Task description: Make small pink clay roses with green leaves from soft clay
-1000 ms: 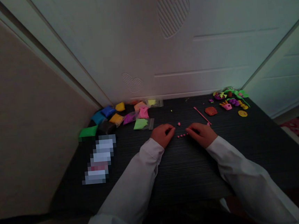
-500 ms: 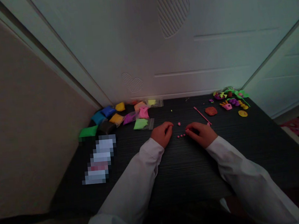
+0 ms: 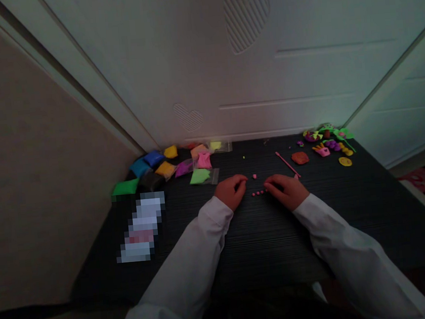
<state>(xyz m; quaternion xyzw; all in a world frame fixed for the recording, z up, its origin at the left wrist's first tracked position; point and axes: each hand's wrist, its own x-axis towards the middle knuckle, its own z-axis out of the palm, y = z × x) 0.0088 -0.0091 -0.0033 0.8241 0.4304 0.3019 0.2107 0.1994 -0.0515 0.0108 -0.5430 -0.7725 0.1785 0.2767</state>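
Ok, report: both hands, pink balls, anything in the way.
Right hand at the pink balls, grip unclear. Left hand off them, fingers curled. Visible ones in a row; pink lump beyond, not blocking.

Both hands (image 3: 231,191) low, fingers curled inward — forearms angled apart, sleeves long.

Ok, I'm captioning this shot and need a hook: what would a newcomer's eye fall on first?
Probably the brightly coloured packets at the dark table's back left, echoed by small colourful shapes at the back right. Then the left hand and right hand, mid-table, near a short row of tiny pink balls.
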